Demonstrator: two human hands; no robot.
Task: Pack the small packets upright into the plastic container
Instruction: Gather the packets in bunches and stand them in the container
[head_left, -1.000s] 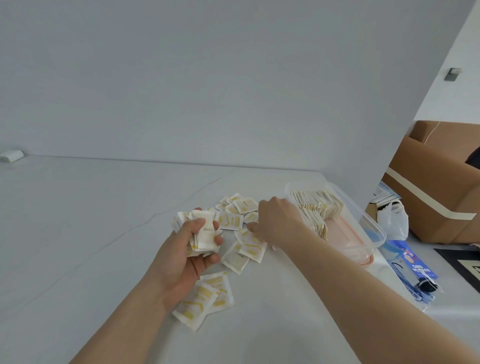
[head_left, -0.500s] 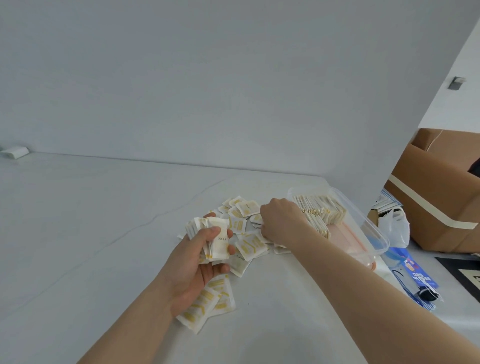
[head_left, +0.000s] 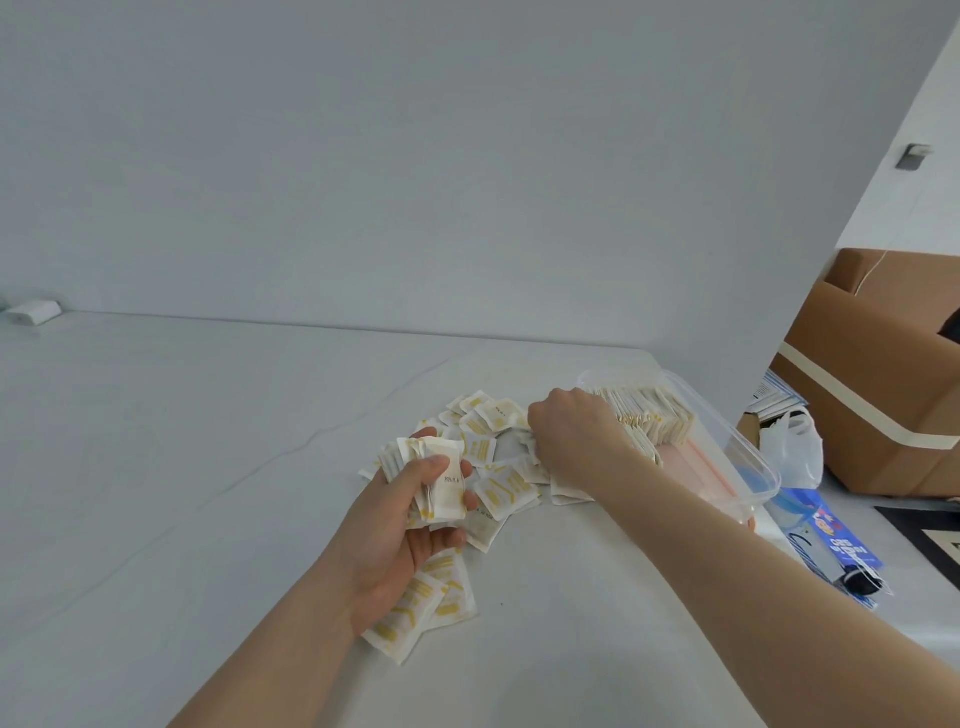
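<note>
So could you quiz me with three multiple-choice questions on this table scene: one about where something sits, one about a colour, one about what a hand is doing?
1. Where is the plastic container?
A. the table's right edge
B. the far left corner
C. on the floor

2. What colour is the print on the loose packets?
A. green
B. yellow
C. red

3. What is the left hand doing?
A. lying flat, empty
B. pointing at the wall
C. gripping a stack of packets

Answers: 1 A, it sits beside the right hand; 2 B, yellow stripes show; 3 C, thumb and fingers wrap the stack.

Clear glossy plastic container (head_left: 748, 457), matt table (head_left: 208, 467)
</note>
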